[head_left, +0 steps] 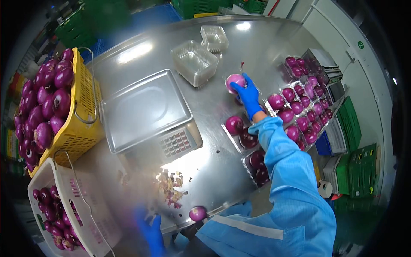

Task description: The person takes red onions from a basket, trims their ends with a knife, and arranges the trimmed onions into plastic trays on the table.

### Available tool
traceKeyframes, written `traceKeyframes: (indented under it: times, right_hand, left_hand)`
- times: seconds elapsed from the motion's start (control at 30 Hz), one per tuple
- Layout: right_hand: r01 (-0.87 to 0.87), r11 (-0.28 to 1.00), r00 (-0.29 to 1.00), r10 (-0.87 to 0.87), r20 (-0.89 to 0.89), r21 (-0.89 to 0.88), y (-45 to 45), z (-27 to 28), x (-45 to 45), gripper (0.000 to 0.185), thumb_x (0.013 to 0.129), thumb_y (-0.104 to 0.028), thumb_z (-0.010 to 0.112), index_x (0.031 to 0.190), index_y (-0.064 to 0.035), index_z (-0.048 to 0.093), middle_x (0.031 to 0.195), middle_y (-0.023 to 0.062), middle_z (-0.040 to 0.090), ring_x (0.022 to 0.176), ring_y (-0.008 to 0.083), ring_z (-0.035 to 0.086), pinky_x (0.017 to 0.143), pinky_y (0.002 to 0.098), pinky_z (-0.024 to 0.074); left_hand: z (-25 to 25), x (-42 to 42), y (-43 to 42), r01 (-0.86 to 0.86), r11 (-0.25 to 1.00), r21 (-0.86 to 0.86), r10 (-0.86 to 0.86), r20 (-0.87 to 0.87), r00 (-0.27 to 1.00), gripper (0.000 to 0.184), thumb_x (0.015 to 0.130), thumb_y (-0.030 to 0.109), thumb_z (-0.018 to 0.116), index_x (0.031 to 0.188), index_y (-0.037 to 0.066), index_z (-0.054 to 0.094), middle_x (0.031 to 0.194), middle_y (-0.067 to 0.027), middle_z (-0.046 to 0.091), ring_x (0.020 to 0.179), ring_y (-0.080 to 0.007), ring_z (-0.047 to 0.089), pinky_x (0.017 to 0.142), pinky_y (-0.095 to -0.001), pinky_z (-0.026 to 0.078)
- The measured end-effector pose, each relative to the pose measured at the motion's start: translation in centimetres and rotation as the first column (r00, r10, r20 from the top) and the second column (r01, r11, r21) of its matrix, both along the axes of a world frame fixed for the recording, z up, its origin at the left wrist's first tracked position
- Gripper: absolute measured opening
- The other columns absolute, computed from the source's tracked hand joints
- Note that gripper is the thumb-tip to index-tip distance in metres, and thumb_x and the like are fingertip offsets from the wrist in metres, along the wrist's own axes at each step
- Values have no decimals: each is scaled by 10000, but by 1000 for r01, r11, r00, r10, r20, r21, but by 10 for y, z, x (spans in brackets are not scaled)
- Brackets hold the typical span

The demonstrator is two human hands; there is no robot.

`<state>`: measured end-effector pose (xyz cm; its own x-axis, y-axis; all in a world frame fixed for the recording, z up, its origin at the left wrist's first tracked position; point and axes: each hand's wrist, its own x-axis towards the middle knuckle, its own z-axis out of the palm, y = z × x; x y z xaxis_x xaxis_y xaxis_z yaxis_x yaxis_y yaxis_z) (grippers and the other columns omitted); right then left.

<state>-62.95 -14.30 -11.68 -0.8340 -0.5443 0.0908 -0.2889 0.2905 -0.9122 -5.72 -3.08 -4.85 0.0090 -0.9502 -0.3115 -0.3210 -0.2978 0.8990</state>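
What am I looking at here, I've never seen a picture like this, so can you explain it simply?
There's no machine doing the handling: these are a person's own gloved hands, seen by a camera worn on the head, looking forward and down. That wide lens bends the edges.

The right hand holds a pinkish onion. The left hand is near the table's closest edge, too blurred to tell its grip.

On the metal table are a scale, clear empty trays, packed onions on the right, peel scraps and a loose onion. At left, a yellow crate and a white crate hold more onions.
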Motion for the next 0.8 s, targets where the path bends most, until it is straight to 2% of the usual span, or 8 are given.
traceKeyframes:
  times: [0.03,0.17,0.23,0.33,0.53,0.63,0.67,0.8]
  right_hand:
    - [47,998,987,-41,-157,35,-10,-17,-22,840,726,-437,809,1411,-99,458,1259,179,605,1103,287,626,892,380,515]
    - [45,952,960,43,-277,303,-26,-39,-60,918,720,-457,791,1463,-123,366,1302,212,557,1081,378,618,896,424,510]
    - [60,881,886,170,-432,470,-22,-26,-48,949,732,-427,783,1497,-145,297,1325,210,529,1045,397,626,864,443,524]
    - [37,708,824,377,-422,706,-11,0,-27,969,761,-405,755,1529,-199,201,1330,202,502,962,409,646,800,473,543]
    - [13,690,682,523,-511,723,8,-4,-80,865,833,-474,672,1529,-322,182,1221,203,535,877,400,655,758,483,545]
    - [48,725,739,437,-513,687,4,-5,-133,814,857,-585,591,1525,-347,191,1146,204,562,907,401,652,784,488,533]
    - [98,671,787,400,-470,735,1,0,-150,783,889,-503,584,1534,-345,169,1206,176,597,1015,411,631,870,482,504]
    - [251,700,772,272,-575,668,19,-13,-240,787,865,-550,592,1525,-305,240,1337,192,541,1155,407,573,943,446,481]
  left_hand:
    - [-2,0,-1,0,999,50,3,-68,998,670,730,7,664,1373,34,476,1396,-87,494,1193,-243,507,959,-345,453]
    - [-5,-15,-1,0,995,99,11,-112,994,587,812,-11,624,1378,3,471,1321,-115,546,1055,-197,573,898,-318,488]
    - [26,-41,-10,4,990,140,-5,8,1000,490,870,66,631,1340,-4,514,1324,-145,541,1177,-247,515,1005,-364,425]
    - [37,-56,-19,30,978,207,-44,64,997,484,905,110,632,1355,-4,499,1350,-155,513,1247,-264,467,1056,-386,394]
    - [21,-71,-29,65,951,303,-80,36,996,490,894,59,612,1363,-13,489,1301,-136,534,1177,-231,500,983,-345,454]
    - [21,-88,-40,91,938,336,-121,70,990,491,889,40,606,1364,-11,491,1285,-124,544,1142,-225,519,965,-340,462]
    - [24,-97,-45,104,932,347,-140,82,987,494,887,38,607,1365,-10,491,1285,-121,546,1133,-225,524,964,-340,461]
    - [30,-121,-60,142,920,364,-176,64,982,456,899,9,581,1347,-4,494,1329,-124,528,1150,-230,538,986,-350,464]
